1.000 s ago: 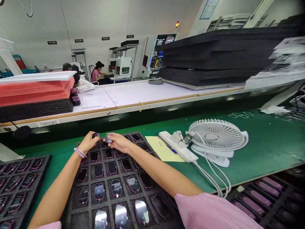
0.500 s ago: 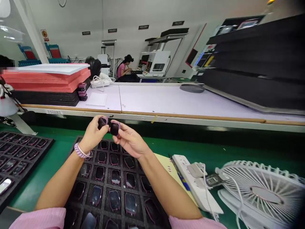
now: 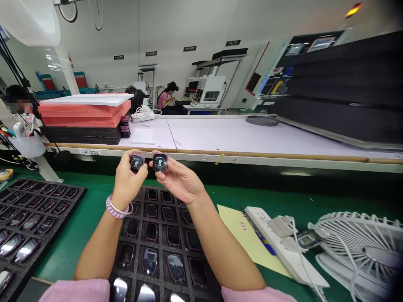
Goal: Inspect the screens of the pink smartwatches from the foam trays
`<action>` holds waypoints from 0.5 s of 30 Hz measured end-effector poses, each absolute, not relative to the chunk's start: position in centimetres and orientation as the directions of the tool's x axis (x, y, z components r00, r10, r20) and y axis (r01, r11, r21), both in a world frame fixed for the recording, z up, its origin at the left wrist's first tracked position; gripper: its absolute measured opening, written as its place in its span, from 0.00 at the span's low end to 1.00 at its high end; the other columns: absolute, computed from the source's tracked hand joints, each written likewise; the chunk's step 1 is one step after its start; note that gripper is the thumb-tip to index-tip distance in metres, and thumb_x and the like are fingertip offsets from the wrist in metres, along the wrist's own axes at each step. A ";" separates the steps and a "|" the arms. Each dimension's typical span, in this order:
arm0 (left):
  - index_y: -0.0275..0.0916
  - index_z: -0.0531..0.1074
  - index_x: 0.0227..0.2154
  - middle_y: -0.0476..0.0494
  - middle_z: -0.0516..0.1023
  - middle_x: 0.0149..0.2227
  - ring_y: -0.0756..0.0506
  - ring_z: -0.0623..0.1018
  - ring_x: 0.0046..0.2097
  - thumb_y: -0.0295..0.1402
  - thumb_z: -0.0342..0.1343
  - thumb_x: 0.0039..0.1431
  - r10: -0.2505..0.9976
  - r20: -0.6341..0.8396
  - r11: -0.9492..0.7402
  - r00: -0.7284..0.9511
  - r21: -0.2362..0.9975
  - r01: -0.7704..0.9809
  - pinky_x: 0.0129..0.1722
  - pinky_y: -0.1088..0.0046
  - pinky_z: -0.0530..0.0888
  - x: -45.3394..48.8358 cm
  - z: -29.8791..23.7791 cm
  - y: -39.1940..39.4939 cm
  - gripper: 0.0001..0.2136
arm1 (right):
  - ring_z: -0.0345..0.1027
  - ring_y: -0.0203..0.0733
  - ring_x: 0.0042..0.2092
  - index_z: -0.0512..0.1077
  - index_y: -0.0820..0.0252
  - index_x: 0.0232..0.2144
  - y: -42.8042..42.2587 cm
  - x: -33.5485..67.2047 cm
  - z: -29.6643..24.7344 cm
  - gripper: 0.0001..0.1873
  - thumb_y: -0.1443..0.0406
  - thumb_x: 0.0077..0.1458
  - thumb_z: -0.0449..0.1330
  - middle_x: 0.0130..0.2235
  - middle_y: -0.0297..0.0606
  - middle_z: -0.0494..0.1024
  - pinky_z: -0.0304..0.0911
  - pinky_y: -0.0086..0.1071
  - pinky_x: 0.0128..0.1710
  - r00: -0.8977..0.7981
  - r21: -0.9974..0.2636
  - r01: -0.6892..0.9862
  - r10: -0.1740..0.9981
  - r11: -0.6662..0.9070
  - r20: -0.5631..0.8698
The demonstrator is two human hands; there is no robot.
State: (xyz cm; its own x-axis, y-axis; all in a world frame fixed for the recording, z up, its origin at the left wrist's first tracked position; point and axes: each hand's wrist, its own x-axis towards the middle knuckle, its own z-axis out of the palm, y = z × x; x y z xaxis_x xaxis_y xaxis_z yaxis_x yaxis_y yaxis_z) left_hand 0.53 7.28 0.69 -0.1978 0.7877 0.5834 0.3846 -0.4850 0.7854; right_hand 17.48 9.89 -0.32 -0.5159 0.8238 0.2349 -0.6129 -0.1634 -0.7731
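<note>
My left hand (image 3: 129,174) grips a purple-framed smartwatch case (image 3: 137,162) without a strap, its screen lit with a small white picture. Beside it, my right hand (image 3: 182,178) pinches a second smartwatch case (image 3: 160,162) by its right side; that screen is lit too. The two watches are held side by side, a small gap apart, with screens facing me. Beneath my hands lies a black foam tray (image 3: 159,245) with several dark-screened watches in its square slots. My forearms hide parts of this tray.
Another foam tray of watches (image 3: 74,201) lies at left. Right of my arm are a yellow sheet (image 3: 239,239), a white power strip (image 3: 283,247) and a white fan (image 3: 362,247). A shelf (image 3: 214,136) carries red and black foam stacks (image 3: 82,115). A person (image 3: 165,100) sits beyond.
Both watch screens were dark and now show lit pictures. The view has shifted, so the bench and trays appear further right. Both hands still hold their watches.
</note>
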 end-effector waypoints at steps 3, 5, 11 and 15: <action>0.38 0.71 0.44 0.45 0.78 0.39 0.47 0.76 0.39 0.33 0.59 0.52 0.810 0.542 -0.460 -0.222 0.823 0.333 0.42 0.71 0.73 0.1 0.2 6.9 0.15 | 0.61 0.36 0.30 0.78 0.57 0.51 9.1 17.1 -0.4 0.20 0.64 0.56 0.70 0.42 0.40 0.79 0.62 0.29 0.30 -0.523 -0.776 -0.605 0.824 -0.180 0.217; 0.38 0.71 0.44 0.45 0.77 0.40 0.47 0.76 0.39 0.32 0.59 0.53 0.815 0.538 -0.464 -0.217 0.829 0.312 0.42 0.71 0.74 0.1 0.1 6.6 0.15 | 0.61 0.35 0.30 0.79 0.57 0.52 8.7 17.0 -0.8 0.21 0.64 0.54 0.72 0.42 0.40 0.79 0.62 0.29 0.31 -0.531 -0.787 -0.588 0.823 -0.186 0.202; 0.39 0.72 0.45 0.48 0.77 0.36 0.50 0.73 0.32 0.29 0.60 0.52 0.837 0.517 -0.453 -0.179 0.839 0.303 0.34 0.75 0.71 0.6 -0.2 6.1 0.16 | 0.60 0.38 0.29 0.79 0.55 0.52 7.9 17.5 -1.8 0.20 0.61 0.56 0.70 0.41 0.41 0.77 0.62 0.33 0.30 -0.502 -0.853 -0.510 0.843 -0.105 0.196; 0.40 0.71 0.46 0.47 0.77 0.37 0.49 0.74 0.34 0.27 0.61 0.53 0.832 0.519 -0.449 -0.198 0.838 0.309 0.36 0.74 0.72 0.7 -0.6 6.1 0.16 | 0.63 0.42 0.31 0.76 0.52 0.56 7.7 18.3 -1.9 0.22 0.56 0.61 0.66 0.48 0.45 0.76 0.64 0.37 0.32 -0.487 -0.916 -0.400 0.850 -0.013 0.201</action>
